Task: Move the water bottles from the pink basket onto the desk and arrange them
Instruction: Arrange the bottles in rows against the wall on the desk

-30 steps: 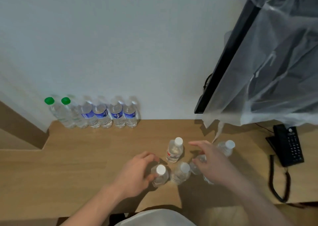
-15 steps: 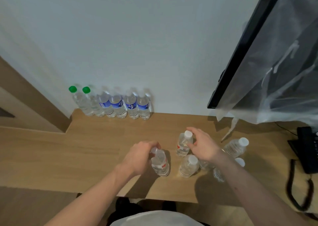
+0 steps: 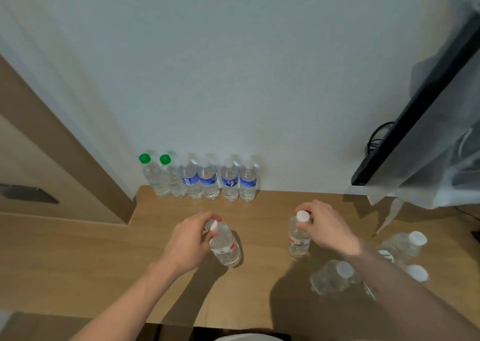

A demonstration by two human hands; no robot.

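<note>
1. Desk (image 3: 78,262) lies bare on my left, its front edge just under my forearms.
2. Left hand (image 3: 187,239) pinches a tilted bottle (image 3: 224,247) at the cap; right hand (image 3: 324,226) grips an upright bottle (image 3: 298,237) at its neck.
3. Six bottles (image 3: 200,179) line the wall; three more (image 3: 335,275) stand by my right arm.

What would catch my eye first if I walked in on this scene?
Probably the two hands mid-desk: the left hand grips a tilted clear plastic bottle with a white cap by its neck, and the right hand holds another upright one. Next, the neat row of clear bottles against the white wall, two of them green-capped.
</note>
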